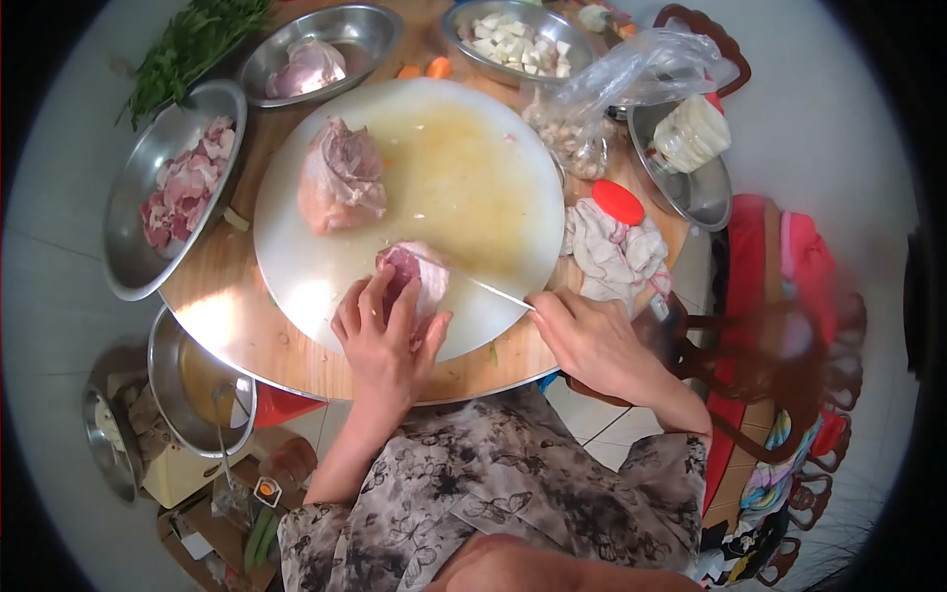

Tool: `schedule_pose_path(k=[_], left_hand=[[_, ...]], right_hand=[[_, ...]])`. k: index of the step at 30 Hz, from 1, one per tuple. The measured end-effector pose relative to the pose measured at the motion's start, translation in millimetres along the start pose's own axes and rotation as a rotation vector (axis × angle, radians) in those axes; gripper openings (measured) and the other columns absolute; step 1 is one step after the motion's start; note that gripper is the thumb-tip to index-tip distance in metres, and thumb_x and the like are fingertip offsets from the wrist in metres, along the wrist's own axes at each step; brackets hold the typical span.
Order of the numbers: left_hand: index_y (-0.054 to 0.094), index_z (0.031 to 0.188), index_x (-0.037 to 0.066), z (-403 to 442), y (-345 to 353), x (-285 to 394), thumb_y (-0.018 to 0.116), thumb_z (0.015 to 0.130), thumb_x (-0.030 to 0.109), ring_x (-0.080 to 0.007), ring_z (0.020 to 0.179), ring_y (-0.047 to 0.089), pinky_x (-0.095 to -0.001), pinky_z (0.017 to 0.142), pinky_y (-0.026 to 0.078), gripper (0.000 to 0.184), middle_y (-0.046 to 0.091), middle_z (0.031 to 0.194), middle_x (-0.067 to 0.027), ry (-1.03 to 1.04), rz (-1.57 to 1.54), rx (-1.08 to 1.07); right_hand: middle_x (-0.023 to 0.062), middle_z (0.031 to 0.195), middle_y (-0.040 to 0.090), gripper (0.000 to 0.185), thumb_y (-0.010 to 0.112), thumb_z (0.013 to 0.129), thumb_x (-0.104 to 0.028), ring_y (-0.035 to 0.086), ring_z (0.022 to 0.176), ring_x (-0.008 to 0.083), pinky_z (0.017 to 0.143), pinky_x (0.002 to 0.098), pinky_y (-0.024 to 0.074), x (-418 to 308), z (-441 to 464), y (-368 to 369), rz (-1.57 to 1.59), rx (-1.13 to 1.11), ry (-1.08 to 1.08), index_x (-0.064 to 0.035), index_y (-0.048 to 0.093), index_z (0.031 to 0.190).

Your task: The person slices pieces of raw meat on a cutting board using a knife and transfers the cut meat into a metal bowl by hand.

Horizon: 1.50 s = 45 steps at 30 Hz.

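Note:
On the round white cutting board (473,138) lie two pieces of raw meat. My left hand (385,321) presses its fingers onto the nearer piece of meat (429,276), near the board's front edge. A knife (500,293) is gripped by the handle in my right hand (592,335); its blade points left, the tip close to the right side of that piece. The handle is mostly hidden in my fist. Farther back on the left sits a larger piece of raw meat (340,178), touched by neither hand.
Metal bowls ring the board: one with chopped meat (187,187), one with a meat piece (308,69), one with white cubes (518,41). At the right are a crumpled cloth (617,252), a red lid (619,201) and a plastic bag (641,69). Green leaves (192,49) lie far left.

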<state>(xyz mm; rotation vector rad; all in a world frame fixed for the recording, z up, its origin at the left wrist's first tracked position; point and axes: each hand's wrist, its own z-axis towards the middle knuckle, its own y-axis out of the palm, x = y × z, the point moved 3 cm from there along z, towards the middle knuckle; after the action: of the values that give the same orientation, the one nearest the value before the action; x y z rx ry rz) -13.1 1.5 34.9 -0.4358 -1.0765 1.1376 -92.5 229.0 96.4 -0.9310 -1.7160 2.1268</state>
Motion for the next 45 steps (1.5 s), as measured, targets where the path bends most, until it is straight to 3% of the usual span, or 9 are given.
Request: schedule_pose_path(k=[2, 9, 13, 16, 22, 27, 34, 39, 45], left_hand=[[0.071, 0.118, 0.006, -2.8, -3.6, 3.4, 0.083, 0.083, 0.026, -0.0371, 0.124, 0.054, -0.0563, 0.105, 0.040, 0.042, 0.059, 0.133, -0.0148, 0.097, 0.069, 0.138], [0.073, 0.105, 0.000, 12.7, 16.9, -9.7, 0.075, 0.082, -0.001, -0.0398, 0.110, 0.064, -0.0455, 0.093, 0.053, 0.023, 0.068, 0.110, -0.0159, 0.181, -0.116, 0.080], [0.073, 0.110, 0.000, 15.1, 19.5, -9.2, 0.075, 0.083, 0.001, -0.0379, 0.116, 0.064, -0.0467, 0.094, 0.052, 0.028, 0.065, 0.117, -0.0142, 0.197, -0.059, 0.035], [0.073, 0.113, 0.000, 19.7, 17.1, -11.1, 0.075, 0.081, 0.001, -0.0376, 0.118, 0.063, -0.0462, 0.094, 0.052, 0.032, 0.065, 0.118, -0.0136, 0.186, -0.051, 0.007], [0.073, 0.114, 0.001, 24.0, 12.2, -16.7, 0.074, 0.076, 0.000, -0.0358, 0.113, 0.064, -0.0453, 0.093, 0.052, 0.038, 0.067, 0.117, -0.0125, 0.114, -0.158, -0.064], [0.073, 0.103, -0.003, 27.7, 12.0, -16.3, 0.075, 0.072, -0.006, -0.0377, 0.098, 0.064, -0.0463, 0.084, 0.053, 0.031, 0.067, 0.107, -0.0154, 0.103, -0.218, -0.039], [0.074, 0.103, -0.001, 24.5, 10.5, -20.3, 0.074, 0.070, -0.005, -0.0356, 0.100, 0.066, -0.0427, 0.086, 0.054, 0.034, 0.069, 0.111, -0.0131, 0.074, -0.204, -0.060], [0.072, 0.103, 0.002, 23.7, 12.0, -19.5, 0.073, 0.072, -0.007, -0.0350, 0.100, 0.064, -0.0441, 0.087, 0.054, 0.033, 0.068, 0.110, -0.0117, 0.086, -0.219, 0.011], [0.072, 0.103, 0.004, 18.7, 11.1, -17.3, 0.076, 0.076, -0.004, -0.0331, 0.099, 0.065, -0.0429, 0.086, 0.054, 0.028, 0.067, 0.108, -0.0105, 0.115, -0.165, 0.044]], right_hand=[[0.0121, 0.085, 0.062, 0.028, 0.068, 0.088, -0.006, 0.067, 0.062, 0.0348, 0.051, 0.0467, 0.0462, -7.7, -0.5, -7.9, -0.060, -0.016, -0.045, -0.0041, 0.052, 0.112], [0.0116, 0.073, 0.056, 0.028, 0.068, 0.084, -0.006, 0.066, 0.054, 0.0227, 0.042, 0.0313, 0.0452, -19.1, 2.3, -22.7, -0.377, -0.228, -0.172, 0.0020, 0.052, 0.105], [0.0085, 0.066, 0.055, 0.026, 0.067, 0.082, -0.004, 0.065, 0.053, 0.0200, 0.043, 0.0328, 0.0448, -11.8, 15.9, -31.2, -0.356, -0.246, -0.221, 0.0024, 0.052, 0.103], [0.0088, 0.078, 0.057, 0.039, 0.068, 0.078, -0.006, 0.065, 0.061, 0.0258, 0.052, 0.0390, 0.0489, -8.3, 24.5, -34.2, -0.365, -0.449, -0.183, 0.0039, 0.050, 0.111], [0.0099, 0.062, 0.055, 0.033, 0.065, 0.079, -0.004, 0.065, 0.057, 0.0297, 0.048, 0.0409, 0.0449, -13.7, 65.7, -47.4, -0.217, -0.533, -0.254, 0.0046, 0.049, 0.106], [0.0110, 0.053, 0.057, 0.020, 0.065, 0.080, 0.000, 0.069, 0.053, 0.0281, 0.046, 0.0412, 0.0495, -16.9, 96.2, -28.0, -0.109, -0.465, -0.342, 0.0062, 0.049, 0.092], [0.0194, 0.063, 0.064, 0.026, 0.063, 0.082, -0.002, 0.070, 0.059, 0.0368, 0.051, 0.0483, 0.0518, -25.2, 153.2, 23.3, 0.044, -0.269, -0.445, 0.0080, 0.051, 0.103], [0.0218, 0.068, 0.065, 0.024, 0.060, 0.086, -0.002, 0.069, 0.064, 0.0435, 0.058, 0.0532, 0.0504, 2.8, 126.5, 2.0, 0.070, -0.599, -0.111, 0.0042, 0.051, 0.108], [0.0170, 0.060, 0.056, 0.017, 0.059, 0.099, -0.013, 0.060, 0.056, 0.0431, 0.054, 0.0543, 0.0424, 29.1, 32.7, -39.9, -0.013, -0.558, 0.002, -0.0018, 0.046, 0.101]])
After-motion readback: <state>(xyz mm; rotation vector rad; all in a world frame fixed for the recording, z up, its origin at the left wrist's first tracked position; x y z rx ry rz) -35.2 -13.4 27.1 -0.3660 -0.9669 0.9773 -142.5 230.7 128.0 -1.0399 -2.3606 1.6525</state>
